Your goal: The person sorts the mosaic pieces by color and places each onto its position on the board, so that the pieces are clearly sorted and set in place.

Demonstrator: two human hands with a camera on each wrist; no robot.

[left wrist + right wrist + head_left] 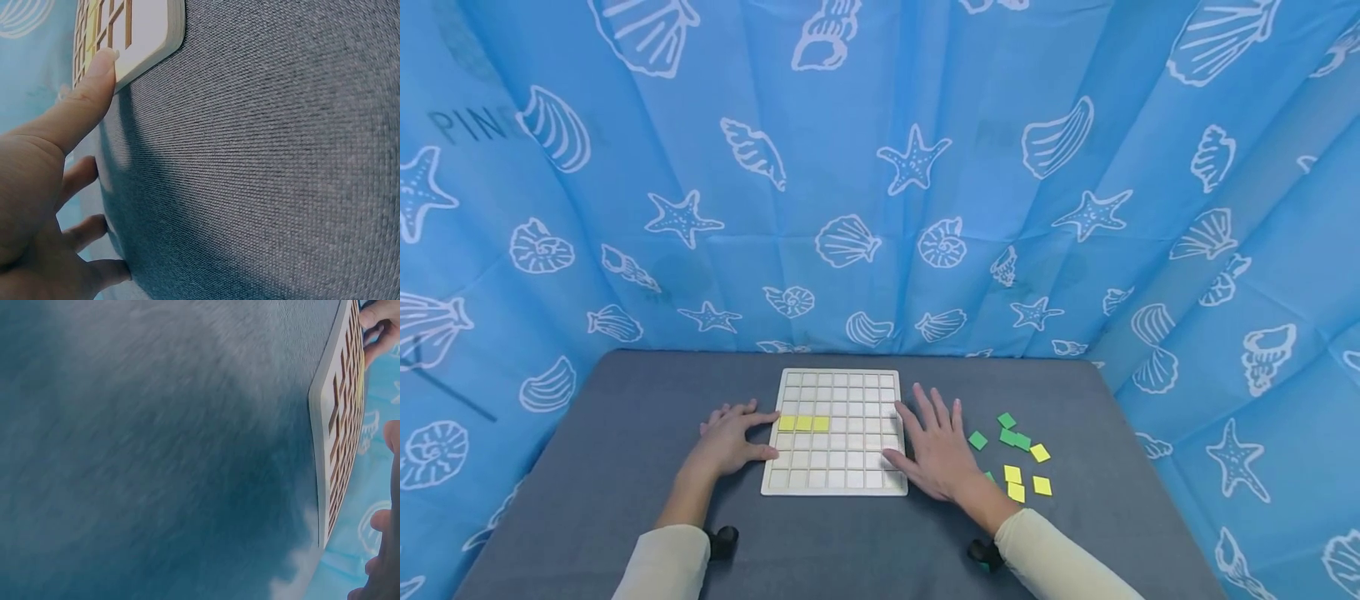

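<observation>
A pale board with a grid of square recesses [848, 457] lies flat on the grey table. Three yellow square tiles [804, 423] sit side by side in one row, beginning at its left column. My left hand [726, 442] touches the board's left edge with thumb and index finger spread apart; in the left wrist view, the thumb [87, 103] rests on the rim near a corner. My right hand [940, 457], fingers spread, is at the board's right edge and holds nothing. Whether it touches the board is unclear. The right wrist view shows the board [322, 409] beyond a stretch of cloth.
Right of my right hand lie loose green tiles [977, 440] and loose yellow tiles [1042, 485], several of each, some overlapping. The grey cloth-covered table [835, 550] ends at a blue curtain [865, 150] with white shells and starfish, which hangs behind and along the sides.
</observation>
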